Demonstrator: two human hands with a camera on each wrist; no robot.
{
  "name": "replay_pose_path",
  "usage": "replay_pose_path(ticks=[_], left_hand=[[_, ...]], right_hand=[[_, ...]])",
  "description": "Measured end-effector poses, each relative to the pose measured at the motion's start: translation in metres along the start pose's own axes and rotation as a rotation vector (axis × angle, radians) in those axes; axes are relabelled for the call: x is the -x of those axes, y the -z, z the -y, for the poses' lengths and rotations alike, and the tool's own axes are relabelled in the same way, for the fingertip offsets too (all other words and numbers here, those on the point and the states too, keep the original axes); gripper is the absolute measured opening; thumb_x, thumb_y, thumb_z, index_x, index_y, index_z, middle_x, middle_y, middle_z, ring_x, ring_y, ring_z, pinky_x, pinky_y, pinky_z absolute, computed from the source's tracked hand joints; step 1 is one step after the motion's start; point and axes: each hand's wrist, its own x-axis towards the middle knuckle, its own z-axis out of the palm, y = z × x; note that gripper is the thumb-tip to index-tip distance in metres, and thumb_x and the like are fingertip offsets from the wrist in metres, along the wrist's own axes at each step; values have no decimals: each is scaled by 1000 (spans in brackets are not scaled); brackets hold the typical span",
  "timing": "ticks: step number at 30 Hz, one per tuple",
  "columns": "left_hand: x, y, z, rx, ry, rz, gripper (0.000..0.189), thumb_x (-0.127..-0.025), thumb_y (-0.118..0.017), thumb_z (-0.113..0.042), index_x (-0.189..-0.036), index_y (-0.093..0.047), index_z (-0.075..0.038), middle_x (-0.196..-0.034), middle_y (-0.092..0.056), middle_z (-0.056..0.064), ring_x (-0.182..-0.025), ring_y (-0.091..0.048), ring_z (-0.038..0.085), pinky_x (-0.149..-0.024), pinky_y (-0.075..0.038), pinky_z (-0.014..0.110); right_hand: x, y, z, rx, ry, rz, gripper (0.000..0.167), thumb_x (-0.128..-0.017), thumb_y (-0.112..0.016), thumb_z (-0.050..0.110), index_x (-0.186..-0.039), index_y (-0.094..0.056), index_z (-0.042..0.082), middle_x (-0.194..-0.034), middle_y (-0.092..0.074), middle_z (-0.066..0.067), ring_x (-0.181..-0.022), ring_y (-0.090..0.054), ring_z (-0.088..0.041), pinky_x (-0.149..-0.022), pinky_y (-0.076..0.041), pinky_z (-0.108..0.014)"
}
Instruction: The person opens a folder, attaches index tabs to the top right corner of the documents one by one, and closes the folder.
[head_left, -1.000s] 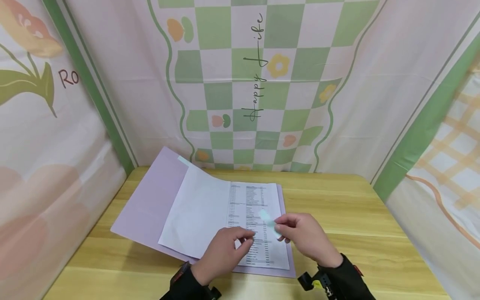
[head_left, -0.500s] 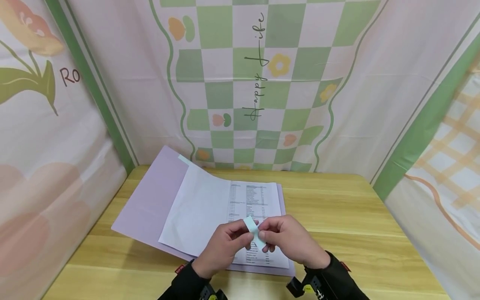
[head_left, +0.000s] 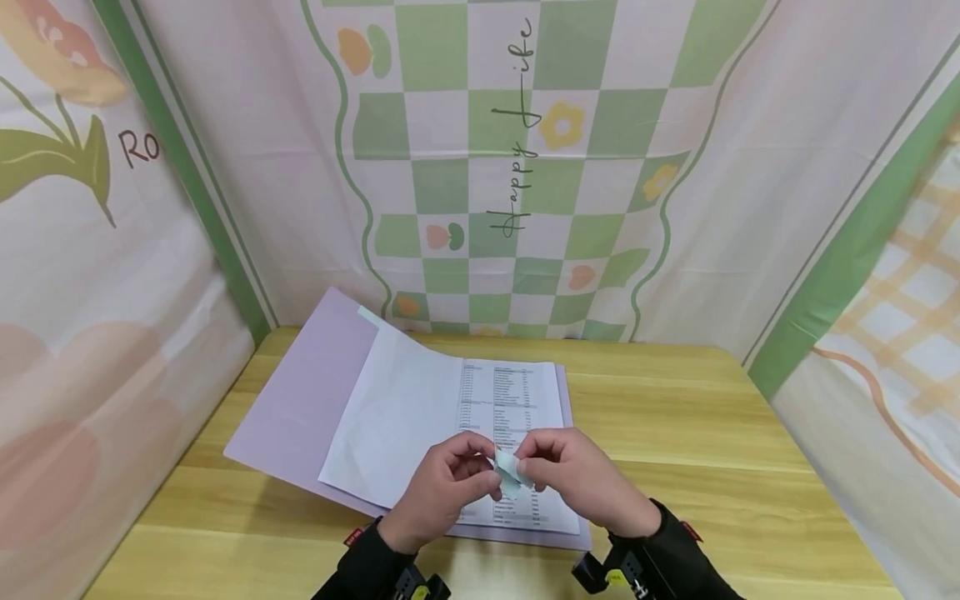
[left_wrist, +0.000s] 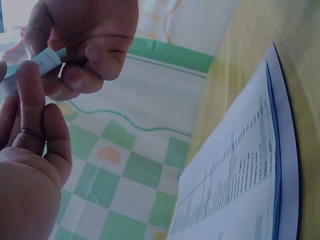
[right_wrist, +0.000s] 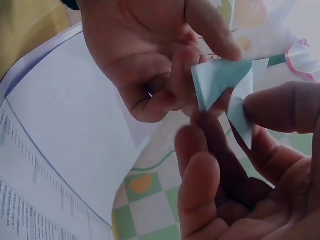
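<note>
A small pale green paper strip (head_left: 508, 473) is held in the air above the open pages, between both hands. My left hand (head_left: 450, 482) pinches its left side with thumb and forefinger. From the other side my right hand (head_left: 581, 475) pinches a folded-over end. In the right wrist view, the strip (right_wrist: 217, 82) is bent, with a pointed flap under the right thumb. Faint lettering shows on the strip (left_wrist: 46, 62) in the left wrist view. Beneath the hands lies a lilac folder (head_left: 296, 404), opened, with a blank sheet turned left and a printed page (head_left: 517, 392) at right.
The wooden table (head_left: 675, 433) extends around the folder. Patterned cloth (head_left: 502, 192) hangs behind and at both sides. Another pale green strip (head_left: 373, 317) sits at the top corner of the turned sheet.
My right hand has brought the strip left to my left hand, which now grips it as well. The strip has gone from flat to bent. The folder stays in place.
</note>
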Motion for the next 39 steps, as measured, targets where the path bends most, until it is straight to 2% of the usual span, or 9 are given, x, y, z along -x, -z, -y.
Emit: replay_pose_path(ticks=[2,6,8,11,16,24,28,39], left_hand=[[0,0,0,-33,-32,-13,18,-97,-62,-5,-112,-56,4,-92,-61,10,-81,-64,15,-78,-54,29],[1,-1,0,-148,-103,-55,15,-95,-66,-3,-109,-61,0,-99,-62,13,-86,-64,19,-76,-54,29],[2,-2,0,-194,-113,-75,15,-94,-68,-4,-108,-64,-3,-99,-64,12,-89,-65,21,-77,-53,30],[2,-2,1,-221,-102,-92,16,-93,-69,-5,-109,-67,-5,-99,-68,8,-92,-67,22,-78,-53,30],[3,-4,3,-221,-96,-70,18,-94,-68,-5,-111,-66,-3,-103,-70,8,-96,-69,24,-79,-54,31],[3,-4,4,-231,-86,-60,18,-94,-69,-6,-112,-66,-3,-105,-69,8,-96,-69,26,-81,-55,31],[3,-3,5,-238,-71,-59,18,-94,-69,-8,-112,-67,-3,-105,-69,7,-96,-70,23,-81,-55,31],[5,-2,6,-275,9,-52,19,-95,-70,-14,-112,-68,-6,-105,-70,5,-96,-70,20,-83,-54,32]], right_hand=[[0,0,0,-29,13,7,13,-99,-59,10,-91,-65,3,-80,-59,-8,-77,-55,-22,-69,-45,-31],[2,0,2,-175,29,62,13,-99,-54,5,-91,-59,-4,-80,-59,-14,-74,-55,-21,-65,-48,-30],[2,-1,3,-243,40,86,13,-98,-52,3,-91,-57,-7,-82,-60,-17,-74,-55,-21,-64,-49,-30],[2,-1,5,-290,73,96,14,-98,-50,1,-93,-57,-9,-84,-61,-17,-76,-55,-20,-65,-48,-29],[2,-2,9,-333,119,110,14,-98,-49,0,-94,-57,-11,-84,-58,-12,-75,-51,-19,-66,-45,-30],[4,-2,15,-341,153,118,14,-97,-49,-2,-94,-58,-12,-90,-59,-17,-71,-47,-21,-65,-44,-30],[4,-3,16,-347,174,122,13,-97,-49,-2,-93,-58,-11,-88,-57,-13,-72,-48,-22,-65,-43,-31],[5,-4,15,-417,245,114,13,-97,-43,-6,-88,-51,-9,-82,-54,-14,-74,-50,-22,-66,-43,-31]])
